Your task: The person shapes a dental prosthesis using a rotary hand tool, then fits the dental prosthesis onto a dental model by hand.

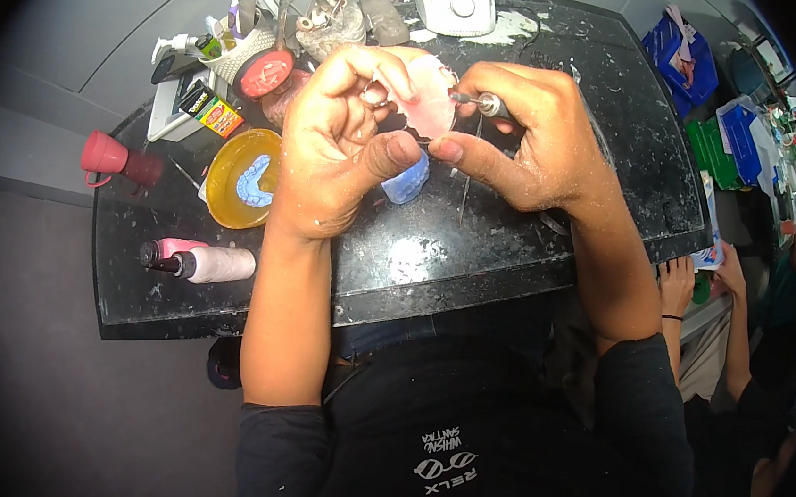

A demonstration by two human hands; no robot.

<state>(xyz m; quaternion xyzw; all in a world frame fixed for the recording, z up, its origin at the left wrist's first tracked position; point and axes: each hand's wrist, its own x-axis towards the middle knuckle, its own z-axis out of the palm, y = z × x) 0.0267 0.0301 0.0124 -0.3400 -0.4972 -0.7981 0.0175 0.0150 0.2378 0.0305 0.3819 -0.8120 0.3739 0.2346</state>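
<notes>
Over the black worktop, my left hand [331, 148] is closed on a pink denture base plate [432, 105], its fingers behind and thumb at the lower edge. My right hand [545, 134] grips a metal rotary handpiece [493, 106]. The handpiece's thin tip points left at the plate's right edge, touching it or very close. My right thumb reaches toward the plate's lower rim, near my left thumb. Below the plate stands a blue dental cast [406, 185], partly hidden by my left hand. Pale dust speckles both hands.
Left of my forearm, a yellow bowl [219, 206] holds a blue dental arch [252, 182]. Dropper bottles [221, 265] lie near the front edge; a pink cup [105, 155] stands far left. A respirator [268, 72] and white control box [455, 4] sit behind. Another person's hands [675, 284] are at right.
</notes>
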